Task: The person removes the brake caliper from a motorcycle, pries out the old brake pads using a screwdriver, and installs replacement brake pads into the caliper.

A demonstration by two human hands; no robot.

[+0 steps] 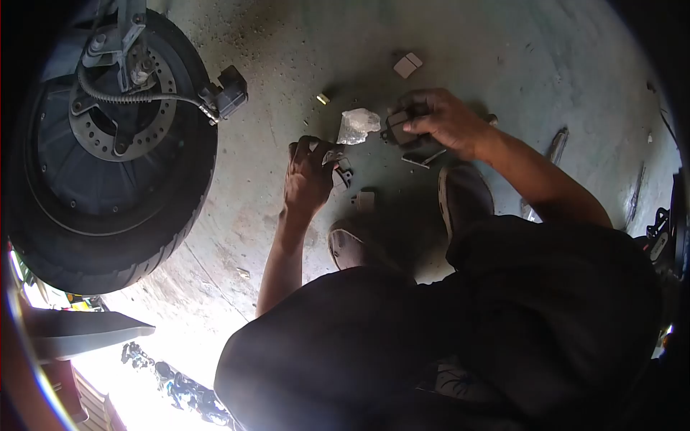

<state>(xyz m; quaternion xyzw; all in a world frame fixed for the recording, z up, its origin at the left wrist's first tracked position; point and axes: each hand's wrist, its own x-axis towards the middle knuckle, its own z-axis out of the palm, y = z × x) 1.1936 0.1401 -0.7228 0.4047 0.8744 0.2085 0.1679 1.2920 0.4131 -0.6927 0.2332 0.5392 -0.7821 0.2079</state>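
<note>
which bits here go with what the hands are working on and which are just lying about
Likely in the job:
dark block in the right hand
pad-like piece by the left hand
brake disc

Likely lying about:
crumpled clear plastic
small yellow piece

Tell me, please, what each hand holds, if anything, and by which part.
The right hand holds a dark block by the end nearest the palm, thumb on its face. For the left hand, it cannot be told.

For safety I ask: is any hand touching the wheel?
No, the left hand and the right hand are both over the floor, apart from the wheel.
</note>
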